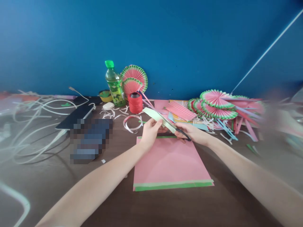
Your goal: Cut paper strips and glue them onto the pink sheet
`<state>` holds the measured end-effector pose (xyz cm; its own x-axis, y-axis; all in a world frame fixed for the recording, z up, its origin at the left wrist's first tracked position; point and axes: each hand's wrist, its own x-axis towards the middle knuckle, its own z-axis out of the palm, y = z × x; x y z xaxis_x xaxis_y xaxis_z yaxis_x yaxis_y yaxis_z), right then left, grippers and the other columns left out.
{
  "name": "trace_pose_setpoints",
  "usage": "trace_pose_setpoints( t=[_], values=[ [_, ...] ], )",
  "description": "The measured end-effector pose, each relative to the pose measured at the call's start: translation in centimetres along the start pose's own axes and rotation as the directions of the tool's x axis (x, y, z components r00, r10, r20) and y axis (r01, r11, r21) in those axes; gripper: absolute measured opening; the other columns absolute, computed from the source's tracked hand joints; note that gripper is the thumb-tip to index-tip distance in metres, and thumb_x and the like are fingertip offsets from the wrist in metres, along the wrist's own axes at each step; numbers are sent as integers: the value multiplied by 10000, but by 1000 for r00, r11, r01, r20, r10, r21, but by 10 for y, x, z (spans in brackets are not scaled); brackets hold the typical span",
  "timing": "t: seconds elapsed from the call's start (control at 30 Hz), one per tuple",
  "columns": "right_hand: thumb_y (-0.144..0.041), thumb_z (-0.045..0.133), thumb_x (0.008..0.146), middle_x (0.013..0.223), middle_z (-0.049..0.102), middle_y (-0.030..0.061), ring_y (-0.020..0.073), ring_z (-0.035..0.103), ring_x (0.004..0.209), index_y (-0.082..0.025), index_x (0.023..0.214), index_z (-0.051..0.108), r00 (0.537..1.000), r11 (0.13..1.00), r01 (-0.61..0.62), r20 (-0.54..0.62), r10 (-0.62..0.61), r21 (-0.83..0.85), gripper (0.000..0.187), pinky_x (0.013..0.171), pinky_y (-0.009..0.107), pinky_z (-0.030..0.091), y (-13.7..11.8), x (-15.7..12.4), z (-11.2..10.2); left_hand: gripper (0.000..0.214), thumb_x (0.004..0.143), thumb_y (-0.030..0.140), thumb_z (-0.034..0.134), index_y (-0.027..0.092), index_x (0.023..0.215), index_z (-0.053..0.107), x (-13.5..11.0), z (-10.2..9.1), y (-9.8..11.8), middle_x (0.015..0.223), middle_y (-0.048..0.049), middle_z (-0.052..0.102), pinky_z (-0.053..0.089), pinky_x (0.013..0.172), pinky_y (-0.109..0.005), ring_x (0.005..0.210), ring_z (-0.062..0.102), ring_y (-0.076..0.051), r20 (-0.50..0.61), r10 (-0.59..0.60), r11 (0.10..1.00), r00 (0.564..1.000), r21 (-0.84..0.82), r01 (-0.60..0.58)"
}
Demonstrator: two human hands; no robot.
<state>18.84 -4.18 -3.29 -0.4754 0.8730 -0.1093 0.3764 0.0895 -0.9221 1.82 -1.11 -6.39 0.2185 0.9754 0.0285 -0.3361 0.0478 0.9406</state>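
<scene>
My left hand [151,131] pinches a pale green strip of paper [153,115] between thumb and fingers, above the far edge of the pink sheet. A pair of dark-handled scissors [187,136] is gripped by my right hand [193,133], and its blades lie along the strip, pointing up and left. Whether the blades are apart I cannot tell. Below both hands, the pink paper sheet [169,162] rests flat on the dark table, with green and pale green strips along its near edge and a green strip at its far edge.
Watermelon-patterned paper fans [219,104] pile up at the right; two more [134,75] lean on the blue wall. A green-capped bottle [115,86] stands beside a red roll [135,103]. Cables [44,108], a tablet [75,117] and a blurred dark object [92,140] lie left. Paper scraps are scattered about.
</scene>
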Motion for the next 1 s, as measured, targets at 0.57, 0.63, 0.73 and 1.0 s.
trace_pose_setpoints(
  t=[0.57, 0.63, 0.73, 1.0],
  values=[
    [-441, 651, 656, 602, 442, -67, 40, 378, 397, -150, 798, 491, 997, 998, -14, -71, 18, 59, 361, 393, 206, 288, 4, 0, 2, 258, 645, 351, 658, 132, 736, 557, 2, -2, -2, 605, 13, 589, 490, 576, -248, 525, 580, -108, 15, -7, 999, 1000, -52, 8],
    [-438, 653, 655, 598, 441, -67, 36, 371, 386, -146, 796, 498, 996, 998, -8, -84, 13, 62, 359, 378, 202, 285, 5, 1, 2, 268, 638, 358, 662, 129, 731, 558, 1, -1, -2, 594, 14, 580, 492, 576, -253, 528, 579, -112, 13, -3, 998, 1000, -61, 3],
    [-432, 656, 657, 597, 443, -63, 35, 374, 378, -142, 791, 506, 996, 997, 2, -88, 4, 71, 352, 366, 200, 299, 7, 1, 3, 278, 634, 362, 663, 123, 733, 561, 1, -1, -2, 605, 5, 587, 496, 583, -263, 535, 578, -116, 16, 2, 997, 1000, -72, 0],
    [-406, 671, 649, 612, 462, -50, 29, 375, 383, -141, 787, 516, 997, 993, 13, -83, -3, 122, 337, 350, 189, 310, 11, 2, 3, 243, 653, 345, 645, 134, 743, 565, 1, 0, -1, 648, -5, 608, 499, 611, -286, 572, 584, -125, 5, 12, 993, 1000, -121, -11]
  ],
)
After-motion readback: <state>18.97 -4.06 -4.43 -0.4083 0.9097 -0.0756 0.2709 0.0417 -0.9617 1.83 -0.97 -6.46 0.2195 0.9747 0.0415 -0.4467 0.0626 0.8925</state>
